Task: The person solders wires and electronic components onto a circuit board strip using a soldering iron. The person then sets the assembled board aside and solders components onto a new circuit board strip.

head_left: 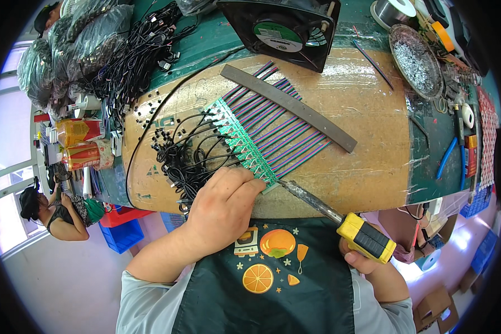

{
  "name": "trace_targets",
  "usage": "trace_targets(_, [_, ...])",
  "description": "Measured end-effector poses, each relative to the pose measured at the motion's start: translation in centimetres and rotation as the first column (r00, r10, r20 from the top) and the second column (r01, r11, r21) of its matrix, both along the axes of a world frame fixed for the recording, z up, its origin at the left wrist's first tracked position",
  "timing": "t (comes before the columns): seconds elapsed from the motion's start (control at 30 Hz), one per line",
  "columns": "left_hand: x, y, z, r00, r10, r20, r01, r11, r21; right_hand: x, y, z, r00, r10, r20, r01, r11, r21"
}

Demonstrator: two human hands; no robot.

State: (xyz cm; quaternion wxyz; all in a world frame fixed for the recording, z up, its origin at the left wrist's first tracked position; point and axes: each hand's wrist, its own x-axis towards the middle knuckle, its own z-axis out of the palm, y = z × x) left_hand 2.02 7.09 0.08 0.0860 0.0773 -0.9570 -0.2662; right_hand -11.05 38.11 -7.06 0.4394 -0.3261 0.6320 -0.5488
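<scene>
So we're working right at the near edge of the tabletop (pixel 373 167), on the brown cardboard-covered part. The green strip of small circuit boards (pixel 240 142) runs diagonally toward us, with striped ribbon wires (pixel 284 131) fanning off to its right under a grey flat bar (pixel 286 106). Left of the strip is a tangle of black leads (pixel 186 158), so not much free room there. To the right of the ribbon the cardboard is bare out to the blue-handled pliers (pixel 450 158). The black fan (pixel 284 30) sits at the far edge.

Our left hand (pixel 222 209) is curled down, fingertips pressing the near end of the green strip and the leads beside it. Our right hand (pixel 367 261) has a closed grip on the yellow-and-black handle of the soldering iron (pixel 339 217); its tip meets the strip's near end, just beside our left fingers.
</scene>
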Motion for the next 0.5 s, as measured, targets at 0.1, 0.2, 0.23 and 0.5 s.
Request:
trace_targets(0.1, [0.04, -0.09, -0.04, 1.0, -0.003, 0.0, 0.003, 1.0, 0.001, -0.24, 0.33, 0.08, 1.0, 0.029, -0.011, -0.029, 1.0, 0.009])
trace_targets(0.2, [0.01, -0.18, -0.08, 1.0, -0.021, -0.001, 0.021, 1.0, 0.007, 0.07, 0.43, -0.01, 1.0, -0.003, -0.01, 0.003, 1.0, 0.007])
trace_targets(0.23, [0.01, -0.22, -0.1, 0.999, -0.033, -0.001, 0.033, 0.999, 0.013, 0.12, 0.31, 0.01, 1.0, -0.004, -0.011, 0.004, 1.0, 0.009])
trace_targets(0.5, [0.0, -0.11, -0.16, 0.999, -0.044, -0.008, 0.044, 0.999, -0.01, 0.45, 0.04, -0.31, 1.0, -0.011, -0.023, 0.011, 1.0, -0.014])
